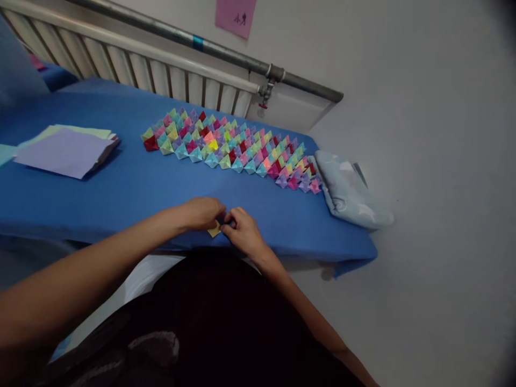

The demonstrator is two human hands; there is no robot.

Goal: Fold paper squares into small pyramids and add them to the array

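A small piece of yellow paper lies at the near edge of the blue-covered table, between my two hands. My left hand is curled over its upper left side, fingers bent down onto it. From the right, my right hand pinches at the paper's edge with thumb and forefinger. Part of the paper is hidden under the fingers. Beyond my hands, several rows of folded paper shapes in pink, red, green, blue, purple and yellow stand close together.
A stack of coloured paper sheets, purple on top, lies at the left on the blue cloth. A folded light-blue blanket rests at the right end against the wall. Behind the table are a white radiator and a metal pipe.
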